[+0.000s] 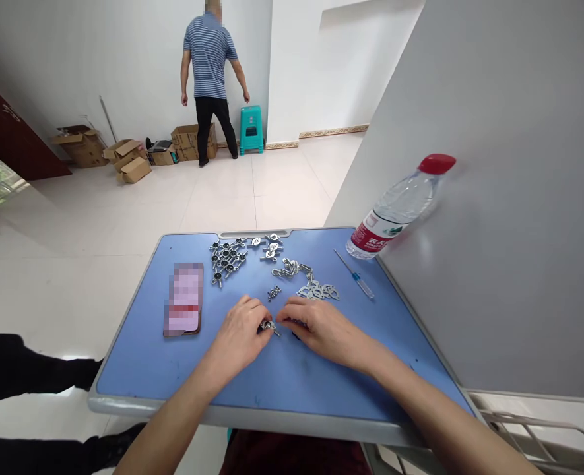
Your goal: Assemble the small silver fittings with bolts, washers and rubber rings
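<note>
At the far left a dark sleeve (19, 376) is cut off by the frame edge. On the matte blue table (138, 369) we see a phone (184, 300), its screen blurred beyond reading. Our left hand (239, 336) is curled, fingertips pinched on a small metal fitting (267, 326) near the table's middle; its exact shape is too small to tell. Our right hand (321, 330) meets it, fingers bent onto the same piece (what lies under the palm is hidden). Beyond sit dark round parts (227, 257), shiny brackets (316, 289), a thin screwdriver (355, 276) and a clear plastic bottle (400, 204) with a red cap.
</note>
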The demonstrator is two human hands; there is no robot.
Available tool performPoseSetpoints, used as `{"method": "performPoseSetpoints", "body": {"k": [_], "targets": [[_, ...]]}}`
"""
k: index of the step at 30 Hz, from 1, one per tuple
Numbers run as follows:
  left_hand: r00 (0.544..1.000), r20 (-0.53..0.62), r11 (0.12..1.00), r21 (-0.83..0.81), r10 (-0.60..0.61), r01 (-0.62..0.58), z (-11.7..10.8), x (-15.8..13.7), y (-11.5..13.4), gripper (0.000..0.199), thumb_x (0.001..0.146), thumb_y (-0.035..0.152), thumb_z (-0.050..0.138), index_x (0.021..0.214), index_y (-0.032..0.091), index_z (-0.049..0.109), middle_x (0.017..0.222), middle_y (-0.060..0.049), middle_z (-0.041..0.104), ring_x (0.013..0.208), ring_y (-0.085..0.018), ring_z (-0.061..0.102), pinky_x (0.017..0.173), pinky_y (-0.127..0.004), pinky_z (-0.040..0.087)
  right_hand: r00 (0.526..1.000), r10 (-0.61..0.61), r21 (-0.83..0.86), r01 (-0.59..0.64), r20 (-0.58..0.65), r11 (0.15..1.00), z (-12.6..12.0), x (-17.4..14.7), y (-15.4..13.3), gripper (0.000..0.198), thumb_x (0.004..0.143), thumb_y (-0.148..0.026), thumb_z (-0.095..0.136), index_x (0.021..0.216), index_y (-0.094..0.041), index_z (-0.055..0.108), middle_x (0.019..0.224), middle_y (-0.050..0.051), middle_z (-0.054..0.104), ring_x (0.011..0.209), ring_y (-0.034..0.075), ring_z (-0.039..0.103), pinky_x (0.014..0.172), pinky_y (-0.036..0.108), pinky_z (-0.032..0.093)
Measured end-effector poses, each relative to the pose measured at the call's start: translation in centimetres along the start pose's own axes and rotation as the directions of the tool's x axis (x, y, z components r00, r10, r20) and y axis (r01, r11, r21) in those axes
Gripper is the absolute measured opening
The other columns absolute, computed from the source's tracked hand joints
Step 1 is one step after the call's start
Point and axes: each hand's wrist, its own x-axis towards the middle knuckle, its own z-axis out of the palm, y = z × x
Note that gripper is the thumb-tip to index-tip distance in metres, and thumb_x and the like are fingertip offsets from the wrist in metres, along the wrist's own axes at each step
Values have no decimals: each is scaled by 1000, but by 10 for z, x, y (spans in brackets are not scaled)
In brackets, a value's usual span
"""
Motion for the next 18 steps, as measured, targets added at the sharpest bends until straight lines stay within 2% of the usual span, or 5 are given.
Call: {"method": "performPoseSetpoints", "body": {"k": [3, 7, 13, 15, 18], "targets": [[1000, 8, 1000, 8, -4, 3, -1, 0, 1, 10, 84, 8, 60, 80, 18, 62, 84, -2, 64, 89, -20, 55, 74, -32, 47, 996, -88, -79, 90, 28, 993, -2, -5, -1, 30, 89, -5, 49, 101, -22, 72, 90, 4, 67, 64, 13, 59, 58, 24, 36], [1000, 17, 1000, 9, -5, 5, -2, 0, 3, 12, 85, 8, 57, 79, 18, 62, 84, -2, 64, 88, -20, 55, 73, -32, 47, 989, -141, -137, 146, 44, 980, -2, -8, -2, 36, 88, -3, 45, 101, -22, 72, 86, 4, 66, 60, 12, 56, 54, 23, 32], [1000, 15, 1000, 0, -12, 12, -3, 0, 4, 12, 83, 6, 59, 80, 17, 62, 84, -2, 64, 89, -20, 55, 72, -31, 47, 990, -134, -170, 139, 41, 976, 0, -8, 0, 35, 88, -3, 40, 92, -20, 71, 80, 4, 62, 56, 11, 53, 52, 24, 30], [1000, 7, 1000, -1, -6, 6, -3, 0, 4, 12, 83, 6, 60, 80, 17, 62, 84, -2, 64, 89, -20, 55, 73, -31, 47, 994, -114, -108, 113, 6, 988, -4, -8, -1, 32, 89, -6, 41, 100, -19, 68, 86, 6, 63, 63, 14, 56, 56, 25, 37], [1000, 2, 1000, 7, 4, -4, -3, 0, 4, 12, 83, 7, 59, 80, 18, 62, 83, -2, 63, 88, -20, 54, 73, -31, 47, 996, -46, 107, 54, -77, 993, -15, -12, -6, 29, 92, -14, 40, 115, -18, 59, 102, 9, 63, 84, 18, 60, 75, 31, 47]]}}
